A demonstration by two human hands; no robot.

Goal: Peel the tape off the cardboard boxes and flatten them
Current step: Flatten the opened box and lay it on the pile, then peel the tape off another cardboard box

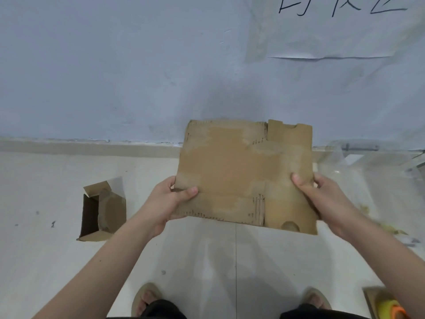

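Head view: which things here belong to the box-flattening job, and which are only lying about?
Belong to the job:
- flattened cardboard, held by left hand and right hand
- small open box on the floor, not yet flattened

Lying about:
- clear plastic by the wall
- paper sheet on the wall
- yellow and orange object, unclear

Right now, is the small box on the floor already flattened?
No, the small box lies open on the floor with its sides still standing, while both hands hold the flattened cardboard.
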